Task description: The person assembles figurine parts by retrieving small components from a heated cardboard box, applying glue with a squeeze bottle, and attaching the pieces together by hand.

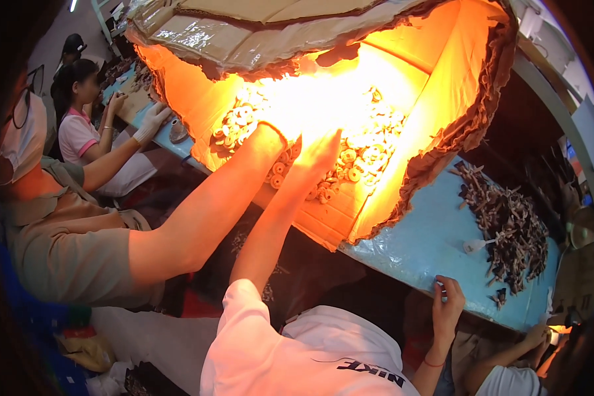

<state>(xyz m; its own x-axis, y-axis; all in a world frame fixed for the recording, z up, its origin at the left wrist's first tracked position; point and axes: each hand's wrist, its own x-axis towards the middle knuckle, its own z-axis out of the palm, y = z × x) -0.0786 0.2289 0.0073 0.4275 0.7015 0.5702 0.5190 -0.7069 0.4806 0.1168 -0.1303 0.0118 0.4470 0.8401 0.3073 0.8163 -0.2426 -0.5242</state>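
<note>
My left hand [319, 153] reaches into a torn, open-sided cardboard box [435, 92] on the table. Strong light inside washes out its fingers, so their grip is hidden. Beneath and around it lie many small ring-shaped pieces [354, 173]. Beside it, a co-worker's bare forearm [198, 231] also goes into the box, the hand lost in glare. My right hand [447, 305], a thin red band on its wrist, is at the table's front edge. Its fingers are bent closed around a small pale item too small to name.
On the blue table [416, 231], a heap of dark, spindly pieces [505, 224] lies right of the box, a small white object [474, 245] at its edge. A masked co-worker in olive [79, 244] sits close on my left. Others work at far left [86, 132] and lower right [508, 376].
</note>
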